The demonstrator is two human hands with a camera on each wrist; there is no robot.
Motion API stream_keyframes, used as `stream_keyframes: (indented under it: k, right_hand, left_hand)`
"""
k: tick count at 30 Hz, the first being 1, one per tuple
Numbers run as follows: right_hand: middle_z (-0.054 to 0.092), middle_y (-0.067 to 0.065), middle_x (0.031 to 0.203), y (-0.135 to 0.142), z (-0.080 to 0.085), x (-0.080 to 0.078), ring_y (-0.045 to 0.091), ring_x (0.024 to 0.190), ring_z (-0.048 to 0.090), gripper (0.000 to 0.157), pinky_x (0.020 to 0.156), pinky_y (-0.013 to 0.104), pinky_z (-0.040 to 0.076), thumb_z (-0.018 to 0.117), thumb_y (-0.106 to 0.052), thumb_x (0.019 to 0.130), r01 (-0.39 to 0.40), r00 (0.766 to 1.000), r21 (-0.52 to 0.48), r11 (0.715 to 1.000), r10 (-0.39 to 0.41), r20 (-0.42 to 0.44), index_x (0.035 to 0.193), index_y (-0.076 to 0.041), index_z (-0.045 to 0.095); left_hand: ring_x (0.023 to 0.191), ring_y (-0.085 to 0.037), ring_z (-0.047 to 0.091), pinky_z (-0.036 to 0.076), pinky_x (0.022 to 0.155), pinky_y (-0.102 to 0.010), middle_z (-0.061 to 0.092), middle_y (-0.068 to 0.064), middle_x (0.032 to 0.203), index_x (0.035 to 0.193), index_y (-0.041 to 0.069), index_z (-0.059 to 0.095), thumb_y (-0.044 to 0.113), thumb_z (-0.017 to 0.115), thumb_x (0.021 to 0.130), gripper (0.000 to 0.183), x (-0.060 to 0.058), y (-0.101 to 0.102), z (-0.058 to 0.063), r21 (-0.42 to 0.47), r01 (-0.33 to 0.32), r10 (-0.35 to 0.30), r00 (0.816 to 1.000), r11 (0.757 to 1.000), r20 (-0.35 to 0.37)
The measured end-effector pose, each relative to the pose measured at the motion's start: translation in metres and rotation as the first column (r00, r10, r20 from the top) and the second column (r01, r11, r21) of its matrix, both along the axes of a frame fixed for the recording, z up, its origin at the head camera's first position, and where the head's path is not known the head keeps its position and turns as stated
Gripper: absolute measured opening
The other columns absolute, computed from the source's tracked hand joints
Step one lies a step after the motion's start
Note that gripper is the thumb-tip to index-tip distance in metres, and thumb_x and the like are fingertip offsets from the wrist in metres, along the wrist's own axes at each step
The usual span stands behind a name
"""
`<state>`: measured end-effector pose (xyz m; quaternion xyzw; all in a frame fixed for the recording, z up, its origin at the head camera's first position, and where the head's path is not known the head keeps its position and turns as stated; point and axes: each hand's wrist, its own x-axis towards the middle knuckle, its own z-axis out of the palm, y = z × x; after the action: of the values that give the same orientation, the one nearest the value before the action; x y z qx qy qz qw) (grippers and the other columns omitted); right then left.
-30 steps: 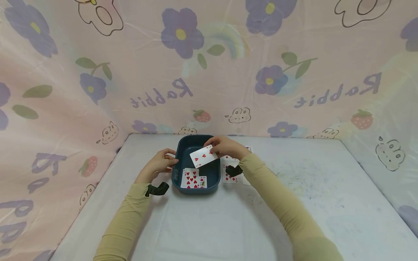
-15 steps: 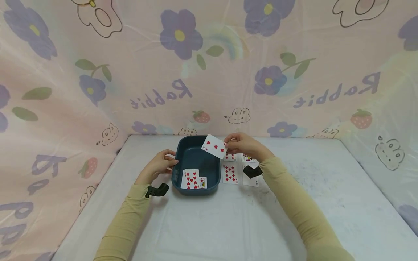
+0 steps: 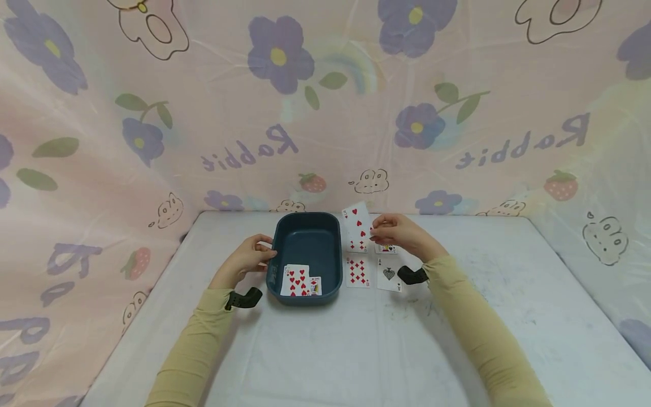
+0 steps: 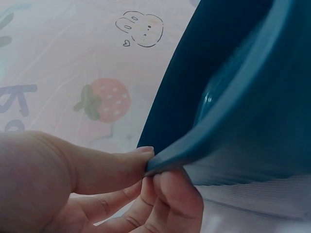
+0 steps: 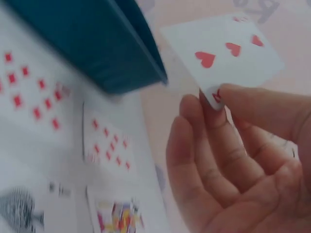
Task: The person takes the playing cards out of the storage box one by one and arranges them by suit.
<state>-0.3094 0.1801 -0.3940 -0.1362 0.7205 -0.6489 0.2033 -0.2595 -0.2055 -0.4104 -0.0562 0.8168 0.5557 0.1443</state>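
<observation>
My left hand (image 3: 246, 261) pinches the left rim of a dark blue plastic tub (image 3: 339, 254), thumb (image 4: 114, 170) on the inner side and fingers below in the left wrist view. Inside the tub's near end lie a hearts card (image 3: 296, 281) and a face card (image 3: 316, 286), overlapping. My right hand (image 3: 404, 234) pinches a corner of the three of hearts (image 5: 223, 53) between thumb and fingers, face showing. This card is raised, tilted, just right of the tub, over a diamonds card (image 3: 357, 247) that it partly covers in the head view.
Right of the tub lie a ten of diamonds (image 3: 358, 273), an ace of spades (image 3: 389, 275) and a face card (image 3: 385, 249) partly hidden by my right hand. The white table (image 3: 315, 356) meets a patterned curtain (image 3: 325, 141) at the back.
My right hand has moved the three of hearts rightward from over the tub to above the laid-out cards, turning it more upright. My left hand has stayed on the tub's rim.
</observation>
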Motion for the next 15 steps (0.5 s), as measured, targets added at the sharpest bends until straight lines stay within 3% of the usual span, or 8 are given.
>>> stream_keyframes:
  k: [5, 15]
  right_hand:
    - [0.065, 0.017, 0.096, 0.025, -0.007, 0.004, 0.019, 0.089, 0.066, 0.013, 0.092, 0.046, 0.046, 0.056, 0.001, 0.094, 0.022, 1.000, -0.003, 1.000, -0.022, 0.006, 0.104, 0.008, 0.050]
    - [0.061, 0.012, 0.104, 0.074, -0.028, 0.004, 0.025, 0.102, 0.061, 0.027, 0.091, 0.037, 0.047, 0.059, -0.012, 0.096, 0.158, 0.982, 0.104, 0.982, -0.166, 0.084, 0.113, 0.006, 0.047]
  left_hand:
    - [0.076, -0.021, 0.056, 0.051, 0.065, -0.032, 0.055, -0.013, 0.099, 0.132, 0.002, 0.043, 0.008, 0.059, 0.095, 0.041, 0.001, 0.001, -0.001, 0.003, 0.003, -0.003, 1.000, 1.000, 0.002]
    - [0.079, -0.021, 0.057, 0.052, 0.069, -0.033, 0.056, -0.015, 0.103, 0.133, 0.001, 0.042, 0.007, 0.060, 0.094, 0.043, 0.002, -0.003, -0.002, 0.052, 0.016, -0.016, 1.000, 0.999, -0.008]
